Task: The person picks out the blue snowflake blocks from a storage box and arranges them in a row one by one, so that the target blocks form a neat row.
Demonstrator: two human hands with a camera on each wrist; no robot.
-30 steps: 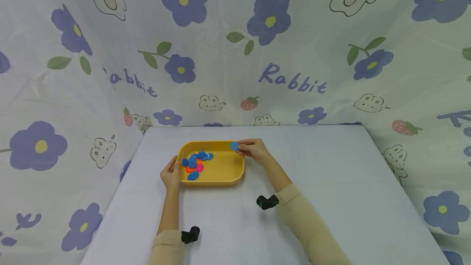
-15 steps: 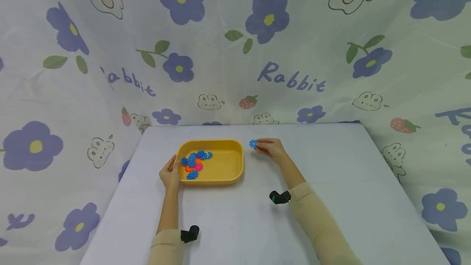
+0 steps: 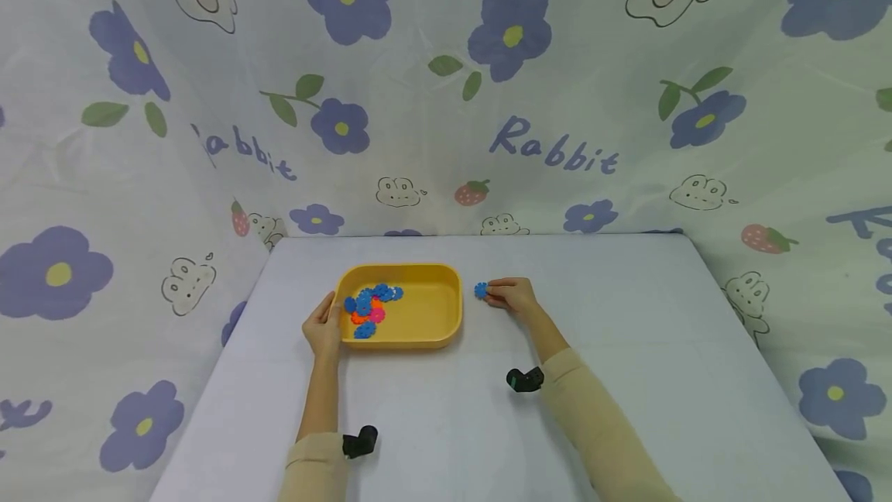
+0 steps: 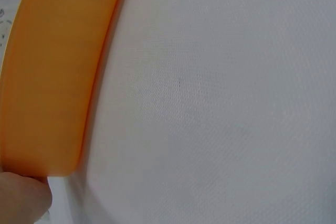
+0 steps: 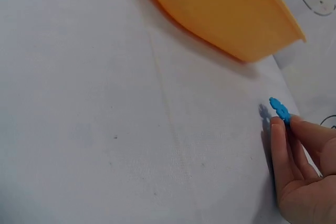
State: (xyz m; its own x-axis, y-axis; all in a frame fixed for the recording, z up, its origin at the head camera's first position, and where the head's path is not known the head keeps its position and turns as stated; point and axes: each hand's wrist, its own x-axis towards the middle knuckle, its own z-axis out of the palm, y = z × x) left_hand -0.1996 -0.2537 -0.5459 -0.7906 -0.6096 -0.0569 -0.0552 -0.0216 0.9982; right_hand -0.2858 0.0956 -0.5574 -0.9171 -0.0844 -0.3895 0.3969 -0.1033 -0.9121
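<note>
A yellow plastic tray (image 3: 425, 343) stands on the white-covered table. My left hand (image 3: 324, 329) grips its left end; in the left wrist view only part of this hand (image 4: 23, 199) shows, by the tray's wall (image 4: 55, 77). To the right of the tray, my right hand (image 3: 512, 295) pinches a blue snowflake building disc (image 3: 481, 290) between thumb and fingers. The right wrist view has this disc (image 5: 280, 109) tilted on edge, close above the table beside its shadow. Several more blue discs (image 3: 364, 306), an orange one (image 3: 358, 318) and a pink one (image 3: 377, 315) lie in the tray's left half.
The white tablecloth (image 3: 627, 316) spreads out right of the tray and toward the front. A patterned curtain (image 3: 432, 115) hangs behind the table and on both sides. Each wrist carries a small black camera, such as the right one (image 3: 524, 380).
My right hand has carried the blue snowflake disc from over the tray's right end to the right, outside it, then a little nearer the front. The left hand stays on the tray.
</note>
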